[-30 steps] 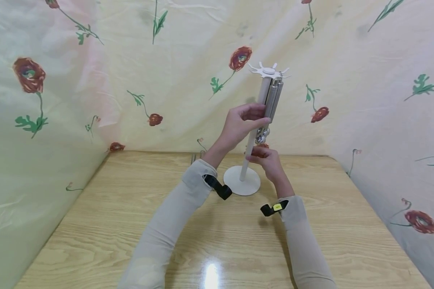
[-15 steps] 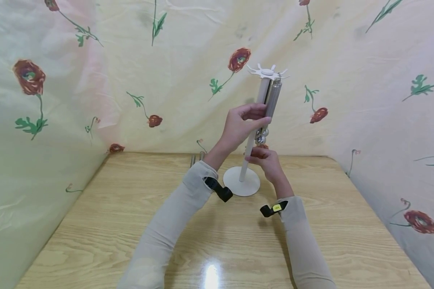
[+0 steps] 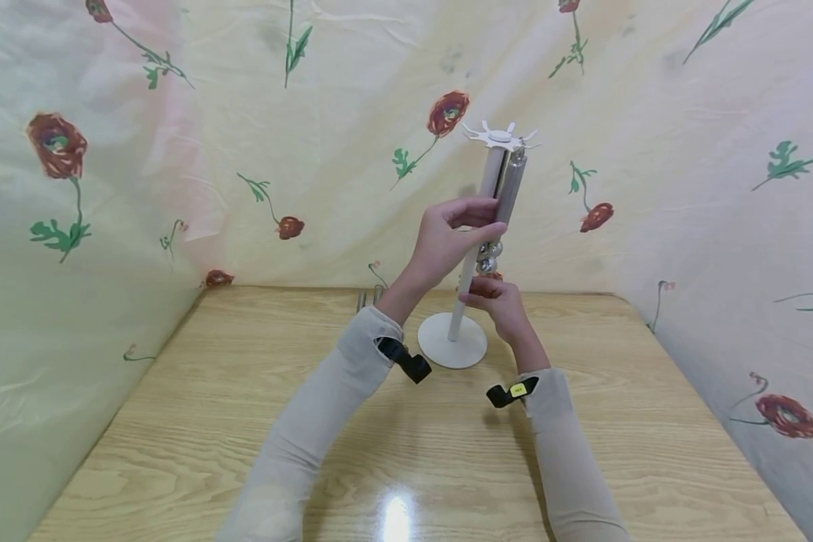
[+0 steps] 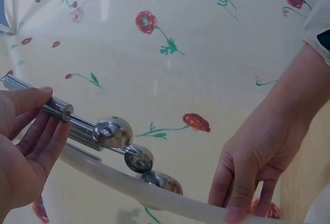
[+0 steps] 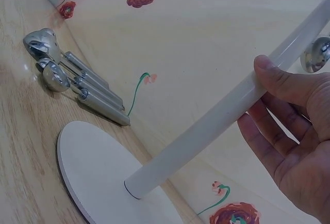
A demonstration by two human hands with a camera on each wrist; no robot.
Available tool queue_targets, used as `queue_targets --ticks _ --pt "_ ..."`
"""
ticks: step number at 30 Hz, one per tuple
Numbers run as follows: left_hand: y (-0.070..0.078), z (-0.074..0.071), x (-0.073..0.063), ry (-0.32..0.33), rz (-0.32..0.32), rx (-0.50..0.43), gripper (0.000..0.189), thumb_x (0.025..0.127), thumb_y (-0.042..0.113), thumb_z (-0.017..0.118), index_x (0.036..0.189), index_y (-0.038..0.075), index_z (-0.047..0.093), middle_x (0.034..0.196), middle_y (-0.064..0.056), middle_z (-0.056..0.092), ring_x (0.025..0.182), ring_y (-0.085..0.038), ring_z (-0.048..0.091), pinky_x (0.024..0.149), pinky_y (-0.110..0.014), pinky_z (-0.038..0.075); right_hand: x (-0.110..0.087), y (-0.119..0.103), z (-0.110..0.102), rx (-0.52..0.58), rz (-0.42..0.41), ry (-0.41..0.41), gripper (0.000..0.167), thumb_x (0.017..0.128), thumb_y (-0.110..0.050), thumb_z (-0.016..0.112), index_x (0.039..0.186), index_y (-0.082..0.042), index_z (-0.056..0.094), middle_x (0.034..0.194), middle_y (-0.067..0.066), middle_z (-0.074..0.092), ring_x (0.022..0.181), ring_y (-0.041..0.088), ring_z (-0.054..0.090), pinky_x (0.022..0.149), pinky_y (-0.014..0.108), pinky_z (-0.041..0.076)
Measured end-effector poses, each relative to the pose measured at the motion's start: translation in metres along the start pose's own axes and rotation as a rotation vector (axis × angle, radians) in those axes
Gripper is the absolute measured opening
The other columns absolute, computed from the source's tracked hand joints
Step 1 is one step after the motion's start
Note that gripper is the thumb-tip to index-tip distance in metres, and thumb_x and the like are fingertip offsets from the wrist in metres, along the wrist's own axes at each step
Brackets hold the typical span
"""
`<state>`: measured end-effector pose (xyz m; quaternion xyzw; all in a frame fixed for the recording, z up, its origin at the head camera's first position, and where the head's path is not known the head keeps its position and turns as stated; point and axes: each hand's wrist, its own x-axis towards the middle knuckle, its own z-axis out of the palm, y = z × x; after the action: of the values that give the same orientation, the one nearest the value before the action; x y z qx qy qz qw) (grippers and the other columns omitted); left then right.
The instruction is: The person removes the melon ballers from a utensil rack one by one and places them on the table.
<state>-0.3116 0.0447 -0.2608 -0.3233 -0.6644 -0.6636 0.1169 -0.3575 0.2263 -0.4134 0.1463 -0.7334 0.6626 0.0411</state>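
Note:
A white stand (image 3: 466,290) with a star-like ring of hooks (image 3: 500,136) on top leans slightly right in the head view. Several round-bowled steel spoons (image 4: 113,131) hang bowls-down on its right side, beside the pole. Thumb and fingers of my left hand (image 3: 447,239) hold a thick cylindrical spoon handle (image 3: 513,184). The fingers partly hide the handles behind it. Lower down, my right hand (image 3: 506,310) pinches the white pole (image 5: 206,123) between thumb and fingers. That hand is just below the spoon bowls.
The stand's round white base (image 5: 93,162) is on the wooden table (image 3: 244,391). More steel spoons (image 5: 98,92) lie on the table left of the base, near the back edge, mostly hidden by my left arm in the head view. A flowered cloth (image 3: 339,150) rises behind.
My left wrist has lowered a little, and the hanging handles look closer together than a second ago. My right hand keeps its grip on the pole.

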Motion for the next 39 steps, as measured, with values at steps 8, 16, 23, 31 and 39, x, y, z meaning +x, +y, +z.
queue_targets --ticks 8,16,23,31,39 --pt "-0.013 -0.017 -0.011 0.005 -0.037 0.007 0.035 0.091 0.013 0.078 0.125 0.006 0.071 0.116 -0.012 0.075 0.101 -0.017 0.071 0.098 -0.03 0.056 0.0 -0.001 0.002 0.045 -0.016 -0.001 0.025 0.089 0.004 0.075 0.113 0.005 0.073 0.093 -0.014 0.075 0.091 0.007 0.069 0.082 0.019 0.06" --pt "-0.033 -0.04 -0.024 0.037 -0.09 0.015 0.035 0.091 0.014 0.078 0.124 0.006 0.072 0.115 -0.012 0.075 0.102 -0.021 0.072 0.094 -0.033 0.06 0.001 -0.001 0.003 0.014 -0.006 -0.005 0.031 0.09 0.001 0.075 0.119 0.009 0.069 0.092 -0.015 0.074 0.089 0.005 0.069 0.082 0.019 0.059" --pt "-0.055 -0.063 -0.04 0.072 -0.18 0.027 0.034 0.091 0.013 0.078 0.124 0.005 0.072 0.116 -0.014 0.075 0.105 -0.02 0.071 0.094 -0.032 0.06 0.0 -0.001 0.001 -0.017 0.022 0.0 0.042 0.091 -0.002 0.075 0.126 0.016 0.061 0.092 -0.017 0.074 0.09 0.005 0.069 0.084 0.018 0.059" --pt "-0.08 -0.09 -0.057 0.133 -0.316 0.037 0.036 0.09 0.011 0.079 0.124 0.004 0.071 0.119 -0.016 0.073 0.1 -0.017 0.071 0.093 -0.03 0.06 0.0 -0.001 0.001 0.002 0.009 -0.002 0.043 0.09 -0.001 0.076 0.125 0.018 0.06 0.092 -0.016 0.075 0.09 0.006 0.07 0.084 0.018 0.059" --pt "-0.101 -0.116 -0.074 0.179 -0.443 0.065 0.038 0.091 0.011 0.077 0.127 0.002 0.069 0.119 -0.015 0.072 0.095 -0.011 0.068 0.089 -0.026 0.06 0.0 -0.003 0.003 -0.002 0.008 -0.006 0.043 0.09 0.0 0.075 0.126 0.018 0.06 0.092 -0.016 0.073 0.09 0.006 0.069 0.083 0.018 0.058"
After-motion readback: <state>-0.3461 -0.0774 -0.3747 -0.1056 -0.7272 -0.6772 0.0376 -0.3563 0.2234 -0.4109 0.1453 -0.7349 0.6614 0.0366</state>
